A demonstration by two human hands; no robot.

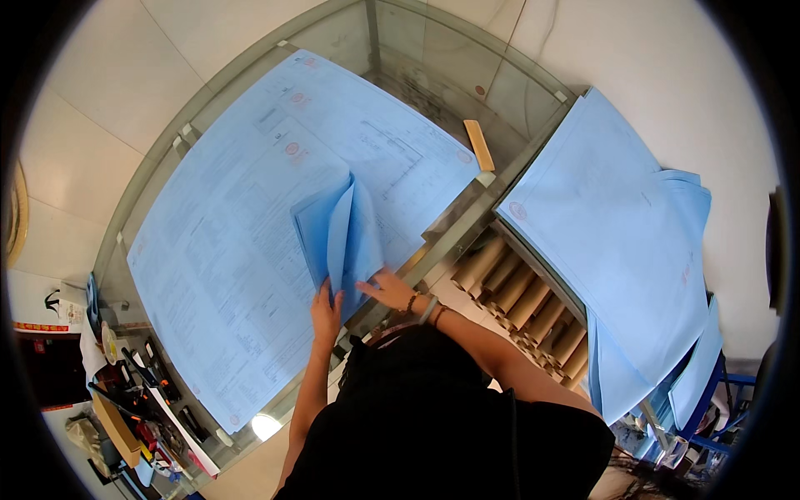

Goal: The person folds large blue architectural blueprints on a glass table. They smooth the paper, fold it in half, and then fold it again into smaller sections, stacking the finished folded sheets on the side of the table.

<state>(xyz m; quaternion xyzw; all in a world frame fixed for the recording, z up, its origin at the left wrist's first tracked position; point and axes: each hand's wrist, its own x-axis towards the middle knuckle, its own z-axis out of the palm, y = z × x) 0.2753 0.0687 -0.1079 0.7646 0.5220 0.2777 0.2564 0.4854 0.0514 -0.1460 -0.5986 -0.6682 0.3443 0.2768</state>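
Large blue printed drawing sheets (225,250) with red stamps lie spread over a glass-topped table. Near the table's front edge, one sheet is partly folded into a narrow blue bundle (340,219) whose layers stand up and fan apart. At the lower end of this bundle my left hand (326,312) pinches the folded paper between thumb and fingers. Just to the right, my right hand (394,290) rests against the bundle's lower right side with thumb and fingers spread; its fingertips are slightly blurred.
A yellowish wooden strip (479,145) lies by the sheets' far right corner. More blue sheets (600,237) cover a surface at right, above stacked cardboard tubes (519,287). Pens, tools and a cardboard box (117,425) crowd the left side. The glass table's rim (206,100) curves around behind.
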